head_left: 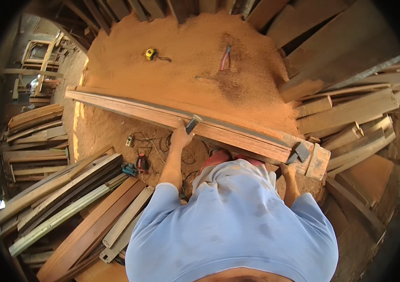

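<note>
From the head camera, the person in a light blue shirt leaned over a long reddish wooden frame piece (176,115) that lay slantwise across a sawdust-covered table (129,70), its near end running down to the right. The left hand (181,137) pressed against the near edge of that piece about midway along, its grip wrapped round the handle of a small dark tool—a chisel (192,123) by the look of it—whose grey head rose over the top edge. The right hand (286,168) sat low at the right end beside a grey metal-headed tool (301,152), probably a hammer; the shirt hid most of the fingers, so I could not tell whether that grip was closed on it. A yellow tape measure (151,54) and red-handled pliers (225,58) lay well apart on the sawdust beyond, and cables (150,141) trailed on the floor just beside the person's legs. As I judged it, the piece rested only on loose sawdust and could skid under a blow—the edge tool might then slip toward the bracing hand. The trailing cables could catch a foot.
</note>
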`<state>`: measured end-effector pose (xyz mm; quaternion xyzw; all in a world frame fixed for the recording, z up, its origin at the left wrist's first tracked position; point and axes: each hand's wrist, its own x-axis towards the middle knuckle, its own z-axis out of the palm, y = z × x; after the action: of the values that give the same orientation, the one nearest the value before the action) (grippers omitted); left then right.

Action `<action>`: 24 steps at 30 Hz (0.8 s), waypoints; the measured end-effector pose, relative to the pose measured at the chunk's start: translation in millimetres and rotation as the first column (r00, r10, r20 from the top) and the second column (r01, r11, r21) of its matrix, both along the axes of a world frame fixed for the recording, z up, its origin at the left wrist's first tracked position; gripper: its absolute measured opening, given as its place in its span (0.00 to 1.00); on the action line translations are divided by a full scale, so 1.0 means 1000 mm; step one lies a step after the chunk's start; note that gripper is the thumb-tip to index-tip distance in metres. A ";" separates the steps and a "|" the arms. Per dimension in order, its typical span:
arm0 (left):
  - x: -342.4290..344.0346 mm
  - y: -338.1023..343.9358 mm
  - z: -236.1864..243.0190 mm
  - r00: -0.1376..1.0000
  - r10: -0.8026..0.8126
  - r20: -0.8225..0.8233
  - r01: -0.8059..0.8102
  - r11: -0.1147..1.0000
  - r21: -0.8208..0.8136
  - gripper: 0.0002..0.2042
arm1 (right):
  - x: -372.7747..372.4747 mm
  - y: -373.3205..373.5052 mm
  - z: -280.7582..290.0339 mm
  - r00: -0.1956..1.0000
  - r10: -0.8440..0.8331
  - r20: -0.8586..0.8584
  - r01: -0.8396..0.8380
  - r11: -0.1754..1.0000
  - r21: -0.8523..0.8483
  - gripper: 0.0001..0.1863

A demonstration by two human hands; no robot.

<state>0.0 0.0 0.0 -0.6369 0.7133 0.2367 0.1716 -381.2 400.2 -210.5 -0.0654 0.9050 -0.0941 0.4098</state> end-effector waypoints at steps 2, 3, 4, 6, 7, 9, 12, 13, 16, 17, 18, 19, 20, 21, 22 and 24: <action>0.008 -0.010 0.036 0.997 -0.025 0.067 0.025 1.000 -0.010 0.48 | 0.021 0.013 -0.034 0.978 -0.117 0.171 0.160 0.950 -0.267 0.44; -0.060 0.026 -0.035 0.990 0.001 -0.140 0.011 0.996 0.084 0.47 | -0.096 0.082 0.007 0.984 -0.173 0.049 0.178 0.898 -0.403 0.38; -0.053 0.032 -0.046 0.989 0.028 -0.147 -0.015 0.996 0.086 0.46 | -0.092 0.077 0.026 0.962 -0.225 0.152 0.270 0.854 -0.444 0.27; -0.002 0.011 -0.013 0.997 0.050 -0.057 -0.049 0.999 0.020 0.46 | -0.045 0.043 0.034 0.892 -0.292 0.345 0.430 0.783 -0.450 0.15; -0.011 0.017 -0.014 0.994 0.071 -0.078 -0.069 0.997 0.027 0.46 | -0.071 0.049 0.051 0.899 -0.321 0.299 0.426 0.799 -0.425 0.13; -0.008 0.013 -0.004 0.994 0.073 -0.087 -0.072 0.997 0.014 0.46 | -0.077 0.042 0.075 0.968 -0.139 0.210 0.233 0.808 -0.540 0.10; -0.001 0.018 0.001 0.988 0.086 -0.127 -0.085 0.996 0.015 0.48 | -0.080 -0.012 0.105 0.993 -0.080 0.087 0.116 0.778 -0.617 0.10; 0.000 0.018 0.005 0.987 0.091 -0.132 -0.090 0.996 0.017 0.49 | -0.075 -0.029 0.113 0.997 -0.070 0.046 0.083 0.763 -0.641 0.09; 0.003 0.016 0.000 0.979 0.072 -0.192 -0.075 0.997 -0.006 0.49 | -0.059 -0.094 0.164 0.998 -0.057 -0.020 0.028 0.732 -0.680 0.09; 0.008 0.017 -0.002 0.976 0.061 -0.210 -0.065 0.998 -0.014 0.49 | -0.050 -0.120 0.178 0.999 0.012 -0.042 -0.037 0.720 -0.693 0.09; 0.005 0.014 -0.005 0.971 0.053 -0.234 -0.053 0.999 0.008 0.49 | -0.046 -0.143 0.190 0.994 0.075 -0.074 -0.105 0.705 -0.701 0.10; 0.012 0.015 -0.002 0.967 0.069 -0.246 -0.064 0.998 0.030 0.49 | -0.035 -0.172 0.200 0.982 0.161 -0.095 -0.180 0.682 -0.709 0.10; 0.020 0.017 0.000 0.962 0.087 -0.259 -0.076 0.996 0.050 0.49 | -0.018 -0.202 0.207 0.965 0.246 -0.086 -0.231 0.652 -0.722 0.10; 0.022 0.016 -0.008 0.956 0.047 -0.289 -0.047 0.999 0.006 0.50 | 0.000 -0.222 0.213 0.953 0.283 -0.106 -0.267 0.626 -0.733 0.10; 0.026 0.016 -0.031 0.925 0.023 -0.379 -0.044 0.998 -0.045 0.49 | 0.019 -0.245 0.218 0.939 0.318 -0.132 -0.306 0.593 -0.745 0.10; 0.039 0.013 -0.034 0.898 0.000 -0.440 -0.018 0.999 -0.036 0.48 | 0.070 -0.290 0.231 0.905 0.408 -0.122 -0.369 0.606 -0.705 0.10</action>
<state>39.0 12.6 -34.5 -0.5736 0.7351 0.3613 -0.0075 -311.7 110.5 20.5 -0.4110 0.7497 -0.3474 0.3853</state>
